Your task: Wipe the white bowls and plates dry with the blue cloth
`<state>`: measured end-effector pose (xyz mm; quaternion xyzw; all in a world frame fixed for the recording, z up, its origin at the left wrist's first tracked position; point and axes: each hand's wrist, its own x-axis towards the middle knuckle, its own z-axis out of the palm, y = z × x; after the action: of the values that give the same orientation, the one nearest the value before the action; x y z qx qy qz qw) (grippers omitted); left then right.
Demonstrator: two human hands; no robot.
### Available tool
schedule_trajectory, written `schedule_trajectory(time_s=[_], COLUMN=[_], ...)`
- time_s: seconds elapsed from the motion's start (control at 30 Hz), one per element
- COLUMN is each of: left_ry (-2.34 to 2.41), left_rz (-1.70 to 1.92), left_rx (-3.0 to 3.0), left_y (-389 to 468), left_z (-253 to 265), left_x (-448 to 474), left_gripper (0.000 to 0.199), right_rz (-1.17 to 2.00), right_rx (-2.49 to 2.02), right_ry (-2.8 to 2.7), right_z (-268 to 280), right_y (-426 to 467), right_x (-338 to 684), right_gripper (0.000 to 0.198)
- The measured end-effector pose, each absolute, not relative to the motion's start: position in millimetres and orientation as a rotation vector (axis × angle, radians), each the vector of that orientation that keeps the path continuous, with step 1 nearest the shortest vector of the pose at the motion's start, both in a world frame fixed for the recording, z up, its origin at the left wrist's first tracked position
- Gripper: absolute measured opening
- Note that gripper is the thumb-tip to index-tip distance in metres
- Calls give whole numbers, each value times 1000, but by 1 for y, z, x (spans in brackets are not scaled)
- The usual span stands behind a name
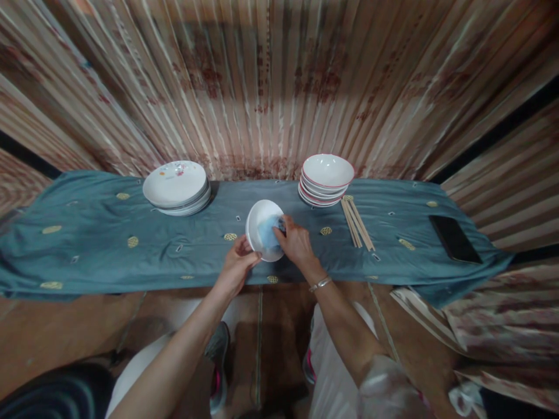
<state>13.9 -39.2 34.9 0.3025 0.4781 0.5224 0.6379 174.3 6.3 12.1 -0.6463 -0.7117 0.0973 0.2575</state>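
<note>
A white bowl (254, 218) is tilted up over the middle of the table, its inside facing me. My left hand (239, 259) grips its lower left rim, the thumb lying over the edge. A light blue cloth (269, 233) lies against the inside of the bowl. My right hand (296, 241), wearing a bracelet on the wrist, is closed on the cloth at the bowl's right side. Part of the cloth is hidden beneath the right fingers.
A stack of white plates (174, 185) stands at the back left, and red-rimmed bowls (327, 174) are stacked at the back right. Chopsticks (356, 222) lie beside those bowls. Farther right rests a black phone-like slab (455, 238). A green cloth (100, 233) covers the narrow table.
</note>
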Motion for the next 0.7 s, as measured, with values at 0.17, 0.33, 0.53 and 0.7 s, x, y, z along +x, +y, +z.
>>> schedule_trajectory(time_s=[0.17, 0.33, 0.53, 0.7], left_ry=[1061, 1046, 1023, 977], left_rz=[1106, 1095, 1096, 1096], left_rx=[644, 656, 653, 641], left_y=[-44, -45, -46, -44], left_z=[34, 37, 38, 42], left_x=[18, 17, 15, 12], left_gripper=[47, 46, 45, 41], right_rz=[366, 508, 741, 944], right_rx=[-1636, -1345, -1039, -859], right_ry=[-1786, -1662, -1647, -1705], right_z=[10, 11, 23, 34], right_y=[13, 12, 4, -5], right_x=[172, 169, 157, 155], right_gripper=[38, 44, 41, 38])
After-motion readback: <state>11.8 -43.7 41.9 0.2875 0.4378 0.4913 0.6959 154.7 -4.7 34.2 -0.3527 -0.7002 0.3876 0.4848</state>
